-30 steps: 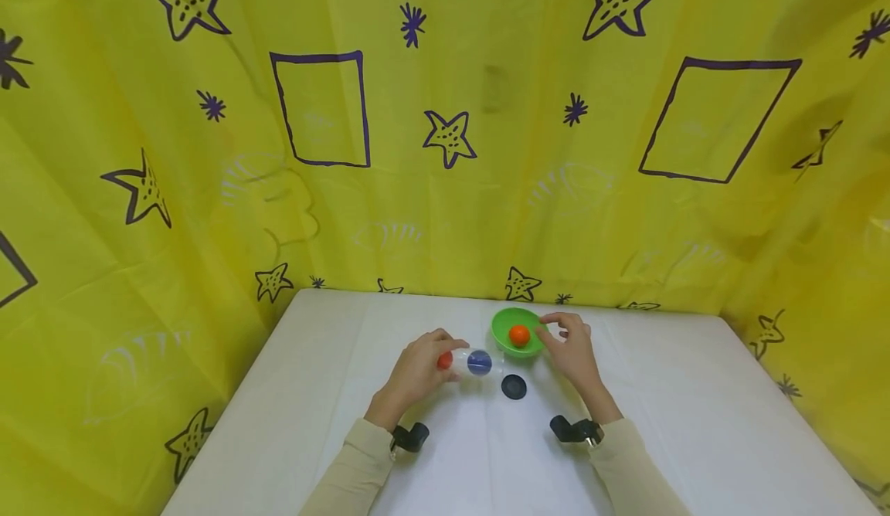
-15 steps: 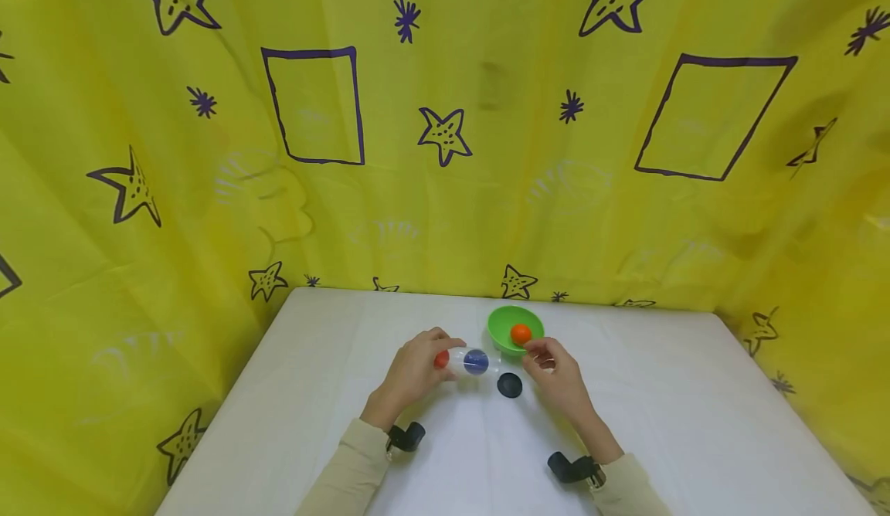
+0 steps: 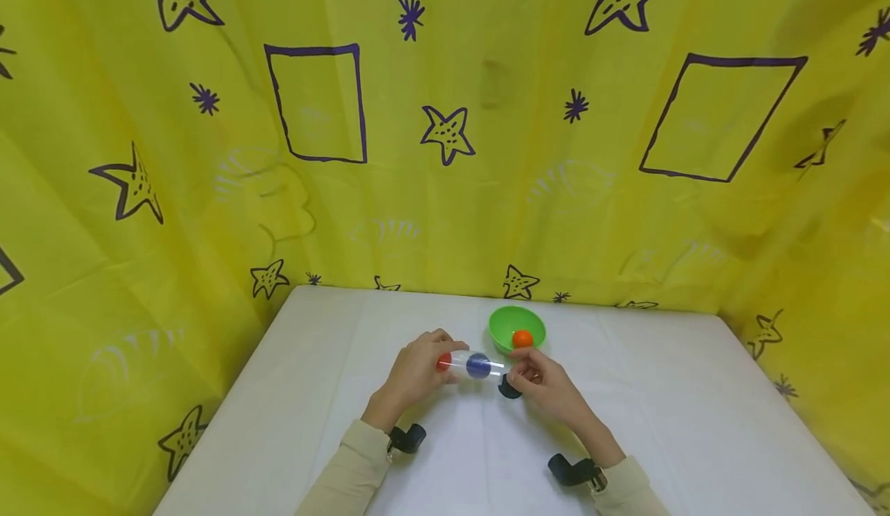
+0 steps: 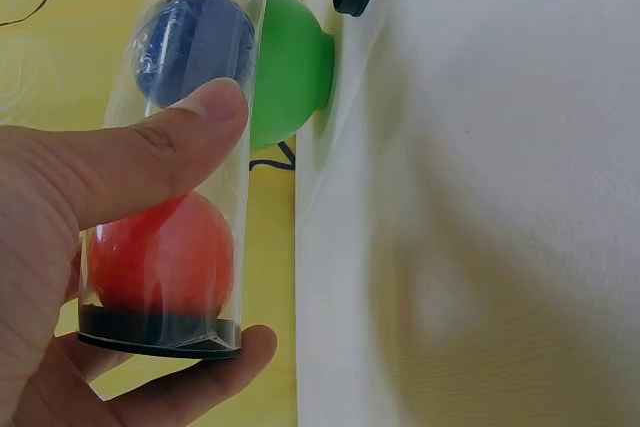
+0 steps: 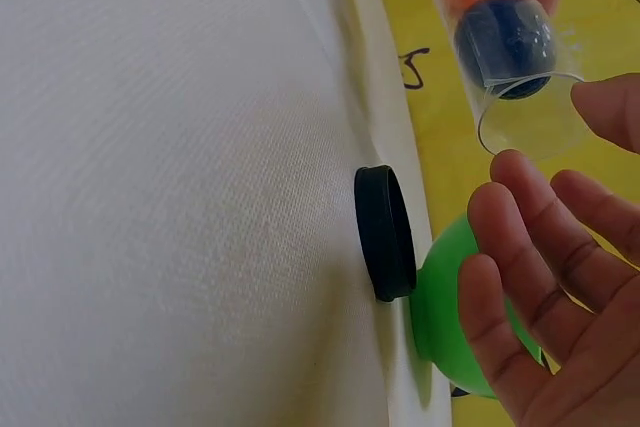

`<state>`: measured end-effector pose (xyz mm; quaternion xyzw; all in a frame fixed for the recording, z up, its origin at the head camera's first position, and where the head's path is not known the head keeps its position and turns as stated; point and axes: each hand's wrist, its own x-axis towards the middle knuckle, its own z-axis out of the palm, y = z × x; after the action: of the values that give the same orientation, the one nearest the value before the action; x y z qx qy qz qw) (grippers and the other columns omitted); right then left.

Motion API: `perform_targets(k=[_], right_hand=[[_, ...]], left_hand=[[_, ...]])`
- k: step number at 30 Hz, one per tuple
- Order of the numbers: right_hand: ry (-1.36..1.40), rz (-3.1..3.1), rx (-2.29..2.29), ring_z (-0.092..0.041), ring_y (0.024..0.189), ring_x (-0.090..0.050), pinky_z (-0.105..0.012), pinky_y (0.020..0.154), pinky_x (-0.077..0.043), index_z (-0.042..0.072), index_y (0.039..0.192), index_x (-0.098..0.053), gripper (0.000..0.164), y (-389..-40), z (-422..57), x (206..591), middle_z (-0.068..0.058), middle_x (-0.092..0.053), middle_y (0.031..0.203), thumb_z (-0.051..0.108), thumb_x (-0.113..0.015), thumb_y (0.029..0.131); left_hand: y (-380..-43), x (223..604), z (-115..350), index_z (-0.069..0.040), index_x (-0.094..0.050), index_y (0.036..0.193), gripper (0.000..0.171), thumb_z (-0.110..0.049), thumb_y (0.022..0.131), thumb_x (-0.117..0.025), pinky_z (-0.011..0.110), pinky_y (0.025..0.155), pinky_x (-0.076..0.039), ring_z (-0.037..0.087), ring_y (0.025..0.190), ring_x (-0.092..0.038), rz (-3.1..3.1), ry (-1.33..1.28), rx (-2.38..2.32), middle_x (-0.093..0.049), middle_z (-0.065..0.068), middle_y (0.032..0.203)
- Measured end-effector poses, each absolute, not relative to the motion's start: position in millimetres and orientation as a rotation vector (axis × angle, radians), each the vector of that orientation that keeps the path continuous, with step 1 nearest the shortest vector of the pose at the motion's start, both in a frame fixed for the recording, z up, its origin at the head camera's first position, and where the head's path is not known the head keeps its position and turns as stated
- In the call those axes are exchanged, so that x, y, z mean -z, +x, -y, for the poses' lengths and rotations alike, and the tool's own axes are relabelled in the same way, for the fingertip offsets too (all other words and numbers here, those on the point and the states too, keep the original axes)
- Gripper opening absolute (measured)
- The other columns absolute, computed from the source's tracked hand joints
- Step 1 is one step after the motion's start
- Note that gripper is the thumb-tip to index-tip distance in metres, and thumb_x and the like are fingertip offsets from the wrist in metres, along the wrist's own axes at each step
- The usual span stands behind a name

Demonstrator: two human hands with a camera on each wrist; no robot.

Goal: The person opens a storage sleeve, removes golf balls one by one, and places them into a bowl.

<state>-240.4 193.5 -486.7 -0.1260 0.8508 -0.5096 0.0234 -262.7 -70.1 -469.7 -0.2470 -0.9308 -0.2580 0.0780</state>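
Observation:
My left hand (image 3: 416, 371) grips a clear plastic tube (image 4: 118, 117) with a black cap on its closed end. Inside the tube are a red ball (image 4: 165, 255) near the cap and a dark blue ball (image 4: 195, 47) further along. The tube's open end points toward my right hand (image 3: 549, 386). In the right wrist view, the thumb (image 5: 612, 112) and fingers (image 5: 548, 207) of that hand are spread loosely at the open rim, with nothing held between them; whether they touch the rim is unclear. A loose black cap (image 5: 384, 232) lies on the table below, partly hidden by the right hand in the head view.
A green bowl (image 3: 506, 321) with an orange ball (image 3: 522, 339) in it stands just behind the right fingers. Under everything is a white-covered table (image 3: 334, 354). A yellow curtain (image 3: 445, 215) with drawn stars and frames encloses the back and sides.
My right hand has moved from the bowl's right rim, toward me and left, to the tube's open end. The orange ball has shifted slightly within the bowl. The left hand keeps its grip.

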Motion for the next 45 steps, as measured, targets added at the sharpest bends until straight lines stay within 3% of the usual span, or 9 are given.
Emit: perform_targets(k=[11,21,30,45], right_hand=[[-0.529,-2.569,1.548,-0.011,0.085,-0.062,-0.021,0.074,-0.054,-0.006,0.131,-0.054,0.043,-237.8,-194.3,486.5,-0.013,-0.069,0.101,0.014,-0.07,0.097],[-0.484,-2.568,1.512,-0.018,0.087,-0.063,-0.021,0.073,-0.054,-0.004,0.133,-0.054,0.045,-239.6,-192.6,489.8,-0.01,-0.069,0.102,0.017,-0.07,0.097],[-0.485,-2.58,1.498,-0.014,0.086,-0.063,-0.021,0.073,-0.054,-0.002,0.131,-0.056,0.042,-239.0,-193.6,489.4,-0.011,-0.07,0.103,0.017,-0.07,0.097],[-0.458,-2.582,1.486,-0.019,0.089,-0.064,-0.022,0.075,-0.054,0.0,0.131,-0.057,0.04,-241.4,-196.1,492.7,-0.008,-0.069,0.102,0.019,-0.07,0.097]], left_hand=[[-260.3,470.8,67.9,-0.027,-0.072,0.127,0.051,-0.027,0.079,-0.089,0.034,0.084,-0.054,0.015,0.102,-0.06,2.794,-0.74,0.732,-0.067,-0.004,0.113],[-259.3,470.3,68.0,-0.027,-0.072,0.126,0.051,-0.026,0.079,-0.089,0.037,0.084,-0.055,0.017,0.104,-0.06,2.812,-0.741,0.679,-0.067,-0.002,0.114],[-261.0,471.2,67.8,-0.024,-0.073,0.124,0.048,-0.022,0.079,-0.089,0.033,0.08,-0.052,0.016,0.098,-0.059,2.757,-0.77,0.712,-0.067,-0.003,0.109],[-260.2,469.3,70.2,-0.022,-0.074,0.123,0.046,-0.016,0.08,-0.088,0.037,0.085,-0.055,0.018,0.104,-0.062,2.743,-0.775,0.692,-0.067,-0.001,0.11]])
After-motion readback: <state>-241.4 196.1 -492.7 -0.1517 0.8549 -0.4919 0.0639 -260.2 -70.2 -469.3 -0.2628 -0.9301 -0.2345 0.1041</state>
